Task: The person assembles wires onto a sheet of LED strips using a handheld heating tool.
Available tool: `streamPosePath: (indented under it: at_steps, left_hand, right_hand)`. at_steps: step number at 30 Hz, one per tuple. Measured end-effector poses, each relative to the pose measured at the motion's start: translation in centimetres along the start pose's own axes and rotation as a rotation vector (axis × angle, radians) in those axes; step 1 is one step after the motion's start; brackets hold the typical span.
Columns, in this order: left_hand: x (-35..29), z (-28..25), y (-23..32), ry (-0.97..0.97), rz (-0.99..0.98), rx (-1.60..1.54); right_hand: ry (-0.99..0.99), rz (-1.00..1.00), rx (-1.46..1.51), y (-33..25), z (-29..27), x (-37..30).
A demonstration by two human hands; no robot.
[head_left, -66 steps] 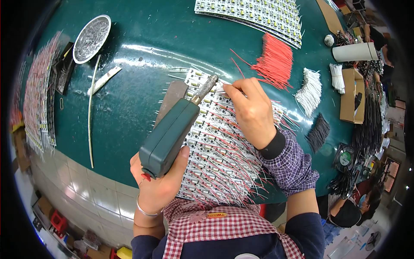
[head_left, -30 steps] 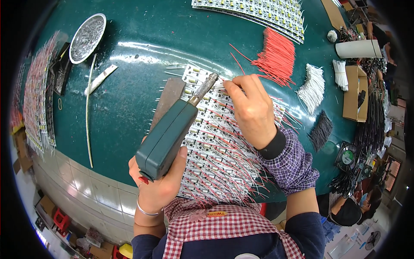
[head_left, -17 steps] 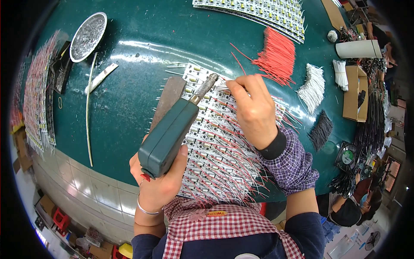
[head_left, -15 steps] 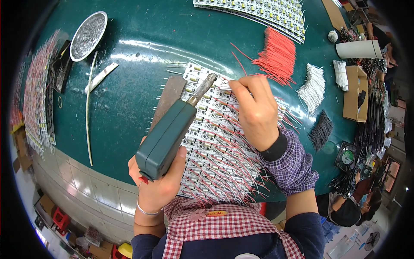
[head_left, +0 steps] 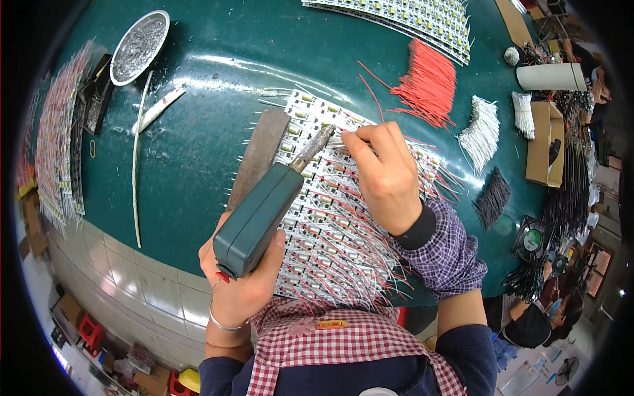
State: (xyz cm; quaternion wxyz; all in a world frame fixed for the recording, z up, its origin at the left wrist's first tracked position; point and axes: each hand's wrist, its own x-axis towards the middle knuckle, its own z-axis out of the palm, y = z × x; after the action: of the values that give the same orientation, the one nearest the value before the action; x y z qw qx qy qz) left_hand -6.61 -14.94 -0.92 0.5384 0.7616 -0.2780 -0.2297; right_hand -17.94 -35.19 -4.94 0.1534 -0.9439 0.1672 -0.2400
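In my left hand, fingers wrapped round it, is a dark green soldering gun. Its blackened tip points away from me and rests at or just over the sheet of small white circuit boards. Thin red and white wires trail across the near rows of that sheet. Thumb and forefinger of my right hand are pinched just right of the tip, on what looks like a thin wire, mostly hidden by the fingers. A flat brown-grey bar lies along the sheet's left edge, partly behind the gun.
Bundles of red wires, white wires and black wires lie right on the green table. More boards sit at the far edge. Left are a metal bowl, a long pale stick and stacked wired boards.
My right hand has shifted slightly left and toward me, its fingertips staying near the soldering tip. The soldering gun has moved slightly right and toward me. Both hands keep their grip.
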Motion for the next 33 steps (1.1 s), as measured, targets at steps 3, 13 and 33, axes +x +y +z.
streamPosePath:
  at_steps: [3,13,33]
  left_hand:
    - [0.1,0.2,-0.1,0.001,-0.001,-0.023]
    - [0.3,0.3,0.4,-0.03,-0.05,0.028]
    - [-1.1,-0.9,0.7,0.001,0.027,0.112]
  right_hand:
    - [-0.002,0.0,0.0,0.0,0.1,0.0]
    - [-0.006,-0.004,-0.002,0.1,0.2,-0.1]
    - [0.016,-0.052,-0.002,-0.6,-0.3,-0.7]
